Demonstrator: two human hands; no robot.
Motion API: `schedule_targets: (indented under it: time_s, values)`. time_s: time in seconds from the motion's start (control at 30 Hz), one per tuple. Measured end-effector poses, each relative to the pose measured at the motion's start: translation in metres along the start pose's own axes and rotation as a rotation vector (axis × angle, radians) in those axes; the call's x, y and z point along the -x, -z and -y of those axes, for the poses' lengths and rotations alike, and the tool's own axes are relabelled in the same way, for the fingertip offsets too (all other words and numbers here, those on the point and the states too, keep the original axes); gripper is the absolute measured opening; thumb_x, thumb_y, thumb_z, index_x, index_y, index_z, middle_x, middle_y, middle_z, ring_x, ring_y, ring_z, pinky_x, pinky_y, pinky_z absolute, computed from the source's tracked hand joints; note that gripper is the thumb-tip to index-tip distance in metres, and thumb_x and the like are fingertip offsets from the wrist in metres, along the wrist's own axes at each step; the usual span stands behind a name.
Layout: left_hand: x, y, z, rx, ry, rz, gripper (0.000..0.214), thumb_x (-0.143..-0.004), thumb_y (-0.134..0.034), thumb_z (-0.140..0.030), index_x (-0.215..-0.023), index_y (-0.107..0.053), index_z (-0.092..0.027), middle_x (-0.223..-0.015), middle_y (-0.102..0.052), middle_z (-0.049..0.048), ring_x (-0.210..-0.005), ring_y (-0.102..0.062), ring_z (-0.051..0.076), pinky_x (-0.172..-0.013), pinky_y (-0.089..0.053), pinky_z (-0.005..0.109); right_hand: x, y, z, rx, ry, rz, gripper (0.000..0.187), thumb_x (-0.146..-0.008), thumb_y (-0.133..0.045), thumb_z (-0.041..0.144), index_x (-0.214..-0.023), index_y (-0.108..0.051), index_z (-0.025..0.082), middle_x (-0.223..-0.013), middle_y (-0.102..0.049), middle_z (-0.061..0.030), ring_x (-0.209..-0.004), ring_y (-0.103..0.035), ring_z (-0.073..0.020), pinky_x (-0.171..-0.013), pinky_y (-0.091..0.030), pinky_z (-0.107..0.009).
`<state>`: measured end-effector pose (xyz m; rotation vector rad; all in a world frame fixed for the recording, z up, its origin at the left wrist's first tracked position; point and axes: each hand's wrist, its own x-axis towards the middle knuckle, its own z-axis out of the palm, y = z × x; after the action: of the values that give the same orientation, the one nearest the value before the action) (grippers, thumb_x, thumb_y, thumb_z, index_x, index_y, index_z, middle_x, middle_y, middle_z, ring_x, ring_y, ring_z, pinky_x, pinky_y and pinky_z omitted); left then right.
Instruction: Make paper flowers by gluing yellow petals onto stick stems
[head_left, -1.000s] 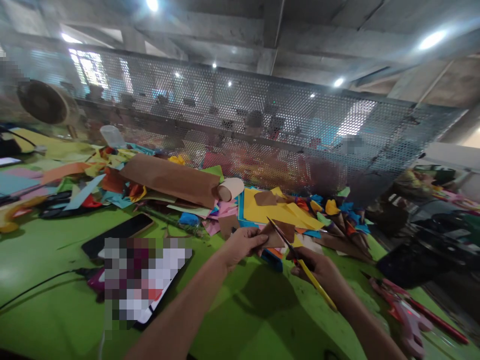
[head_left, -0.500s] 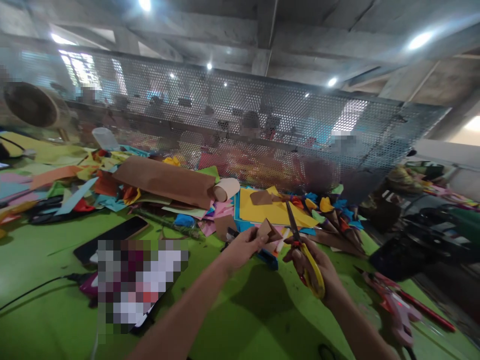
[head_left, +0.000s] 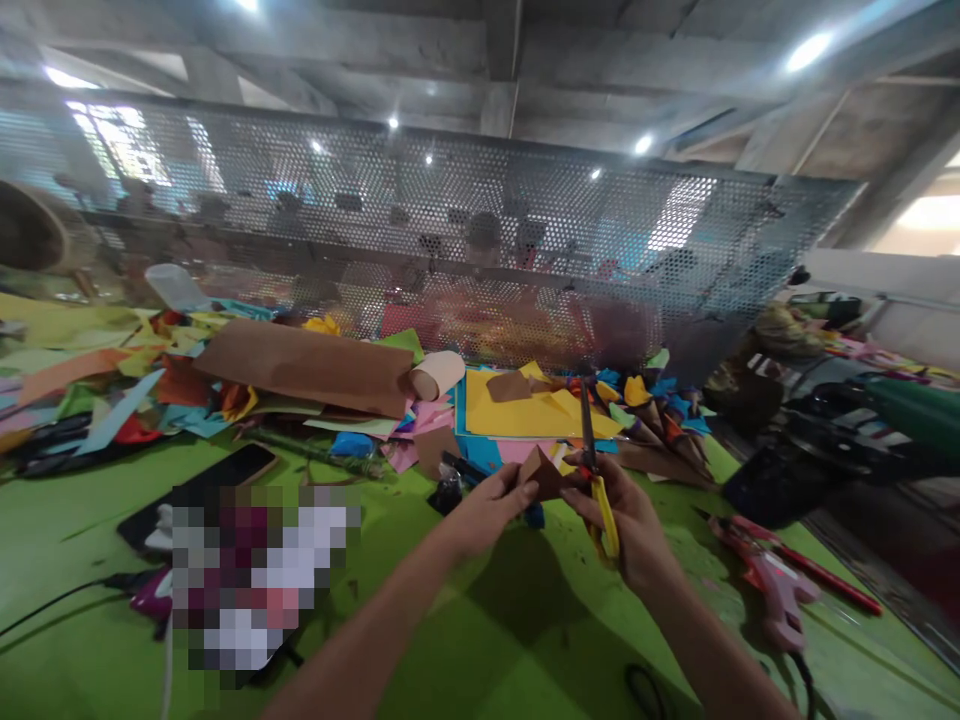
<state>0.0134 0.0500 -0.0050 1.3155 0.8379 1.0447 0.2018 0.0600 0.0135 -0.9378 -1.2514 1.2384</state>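
Observation:
A small folded piece of brown paper (head_left: pixel 540 476) is pinched in my left hand (head_left: pixel 491 508), between thumb and fingers. My right hand (head_left: pixel 626 515) is closed around yellow-handled scissors (head_left: pixel 602 515), whose dark blades point up and away from me. The fingertips of that hand reach the right edge of the brown paper; whether they grip it I cannot tell. Behind both hands lie yellow sheets (head_left: pixel 502 412) on a blue one. A black object in clear wrapping (head_left: pixel 448 485) rests just left of my left hand.
On the green table (head_left: pixel 540 640) lie a pink glue gun (head_left: pixel 784 600), a red stick (head_left: pixel 840 580) and a dark phone (head_left: pixel 199 495). Paper scraps, a large brown sheet (head_left: pixel 300 365) and a paper roll (head_left: pixel 440 375) line the back, before a perforated metal screen (head_left: pixel 480 220).
My right hand has moved in with the scissors and its fingertips now meet the brown paper. The scissors have turned more upright. The whole view has shifted a little.

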Motion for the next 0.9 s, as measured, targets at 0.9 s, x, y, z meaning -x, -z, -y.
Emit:
schedule_targets:
  time_s: [0.9]
  values:
    - [0.002,-0.01,0.003,0.239,0.21,-0.121,0.059,-0.07,-0.069,-0.066,-0.1,-0.067,-0.015,-0.07,-0.059,0.0005,-0.057,-0.043,0.009,-0.052,-0.026,0.021,0.0,-0.004,-0.002,0.076,0.122,0.026,0.037,-0.059,-0.086,0.026,-0.089,-0.064,0.026,-0.086,-0.072,-0.001,-0.079,-0.068,-0.0205,-0.076,-0.055,-0.035]
